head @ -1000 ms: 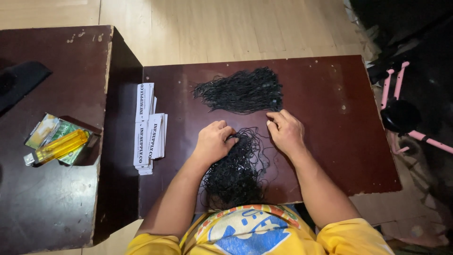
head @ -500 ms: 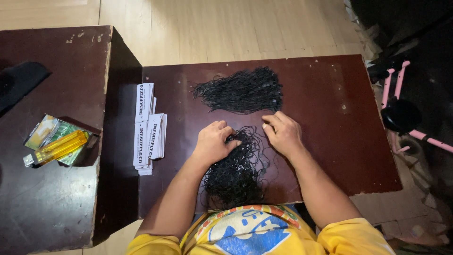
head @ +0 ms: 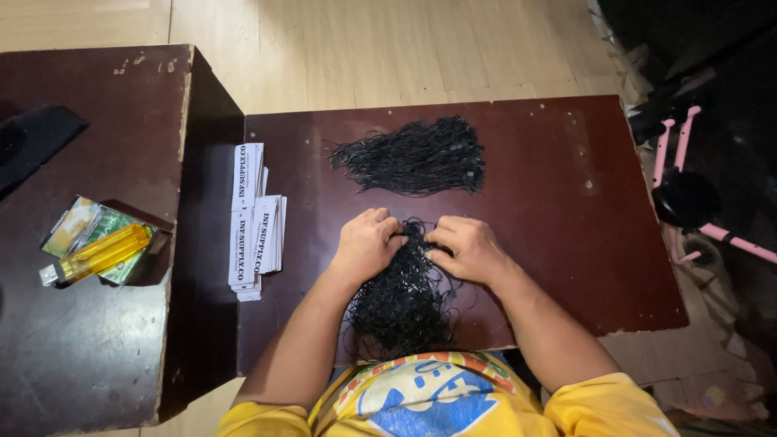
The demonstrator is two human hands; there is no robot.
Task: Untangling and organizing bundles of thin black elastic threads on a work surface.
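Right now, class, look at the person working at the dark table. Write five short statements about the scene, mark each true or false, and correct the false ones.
1. Both hands, the left hand and the right hand, are on the near tangle of black strings. True.
2. A second bundle of black strings lies further out on the table. True.
3. The stack of white paper tags lies to the person's right. False: it lies to the left.
4. The yellow lighter lies on the same table as the strings. False: it is on the side table.
5. The right hand holds scissors. False: no scissors are in view.
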